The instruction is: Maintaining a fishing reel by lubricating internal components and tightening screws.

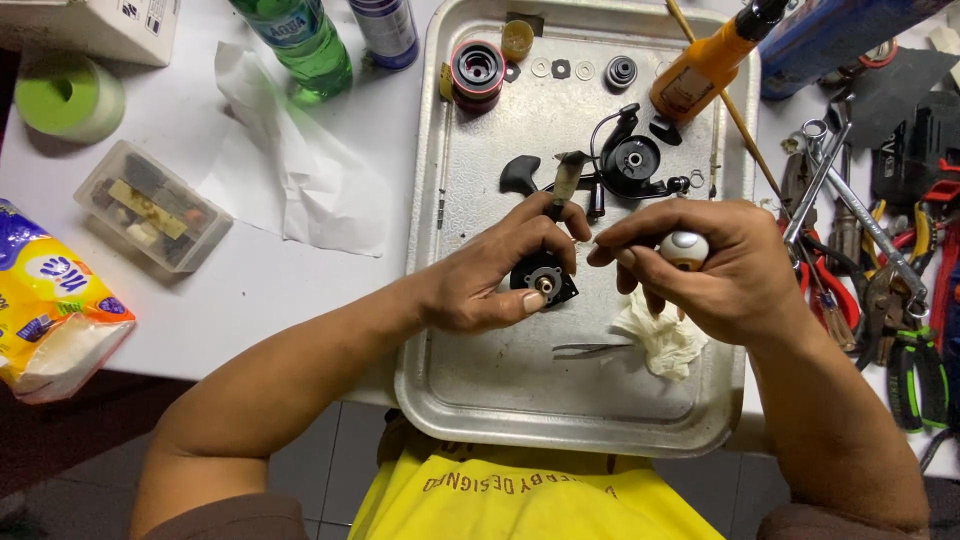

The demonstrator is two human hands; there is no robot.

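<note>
Over the tray's near edge, left hand pinches a small, rigid black reel part by its rim; right hand closes round a smooth white knob, probably slippery

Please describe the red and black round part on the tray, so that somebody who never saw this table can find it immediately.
Start at the metal tray in the middle of the white table. Go to its far left corner, just right of the green bottle. There stands the spool, a short cylinder with red rims and a dark centre; the washers beside it are flat and much smaller.
</note>
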